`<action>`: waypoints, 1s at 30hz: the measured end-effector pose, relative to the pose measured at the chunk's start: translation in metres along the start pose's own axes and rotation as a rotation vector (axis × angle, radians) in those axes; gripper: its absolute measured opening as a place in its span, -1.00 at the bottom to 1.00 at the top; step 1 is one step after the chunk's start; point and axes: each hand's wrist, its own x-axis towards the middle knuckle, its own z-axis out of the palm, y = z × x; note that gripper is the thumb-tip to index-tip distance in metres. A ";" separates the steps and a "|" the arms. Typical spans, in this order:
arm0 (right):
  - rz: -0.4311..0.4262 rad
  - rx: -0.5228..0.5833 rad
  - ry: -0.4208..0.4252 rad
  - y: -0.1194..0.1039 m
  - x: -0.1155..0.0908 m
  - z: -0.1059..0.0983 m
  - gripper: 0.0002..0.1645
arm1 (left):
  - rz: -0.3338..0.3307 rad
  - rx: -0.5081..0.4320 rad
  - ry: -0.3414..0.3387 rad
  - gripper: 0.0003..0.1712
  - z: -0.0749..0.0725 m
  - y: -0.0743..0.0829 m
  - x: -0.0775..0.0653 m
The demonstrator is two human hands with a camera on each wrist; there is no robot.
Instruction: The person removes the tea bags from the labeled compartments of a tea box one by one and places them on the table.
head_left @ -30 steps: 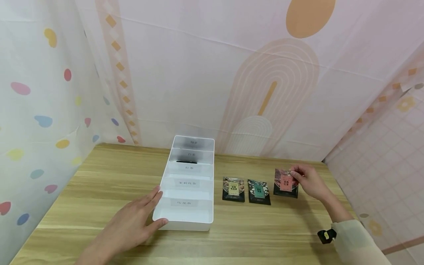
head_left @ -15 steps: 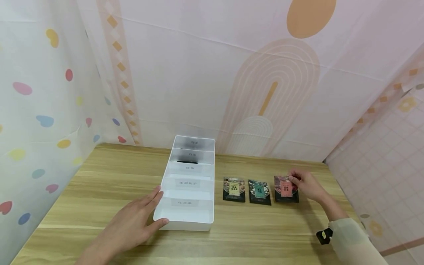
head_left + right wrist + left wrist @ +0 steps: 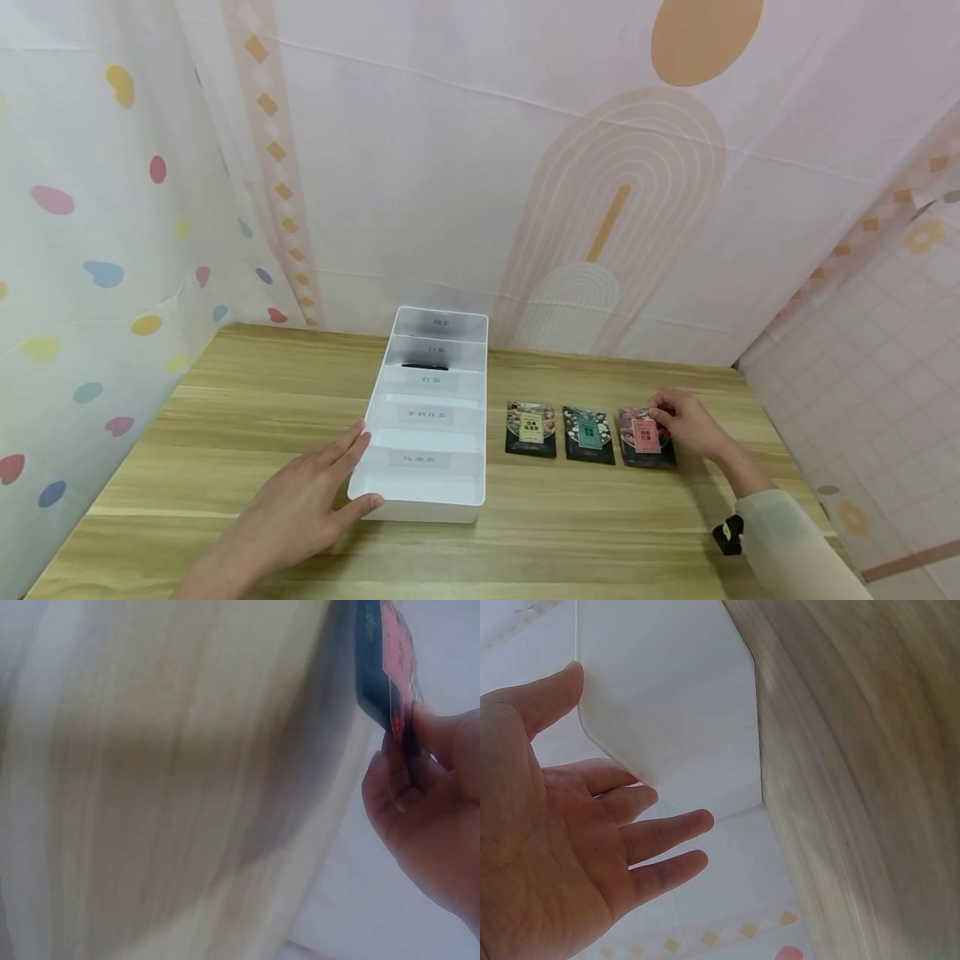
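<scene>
In the head view my left hand (image 3: 296, 500) lies at the near left side of a white divided organizer box (image 3: 480, 467). Its fairly straight fingers touch the box's edge; the left wrist view shows the thumb at the rim of the white wall (image 3: 667, 697). At the right, my right hand (image 3: 693, 425) pinches the upper right corner of a tea packet with a red label (image 3: 645, 436). Thumb and fingers grip that packet (image 3: 397, 660) in the right wrist view. Left of it lie a green-labelled tea packet (image 3: 589, 433) and a yellow-labelled one (image 3: 531, 429).
Printed labels mark the box's several compartments, and a dark item (image 3: 425, 367) shows in one towards the back. The wooden table (image 3: 570, 533) ends at a patterned pink curtain (image 3: 420, 167) behind. A dotted curtain (image 3: 90, 233) hangs on the left.
My right hand has lowered the red-labelled packet towards the table and slightly nearer, into line with the other two. The left hand stays at the box.
</scene>
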 end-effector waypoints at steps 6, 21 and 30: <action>0.040 -0.057 -0.004 0.002 0.000 0.004 -0.85 | 0.006 0.008 0.001 -0.11 0.001 -0.001 0.000; 0.067 -0.134 -0.004 0.009 0.002 0.010 -0.86 | 0.011 0.017 0.011 -0.12 0.003 -0.001 0.000; 0.063 -0.149 -0.018 0.013 0.004 0.011 -0.85 | 0.012 0.014 0.012 -0.11 0.002 -0.001 0.000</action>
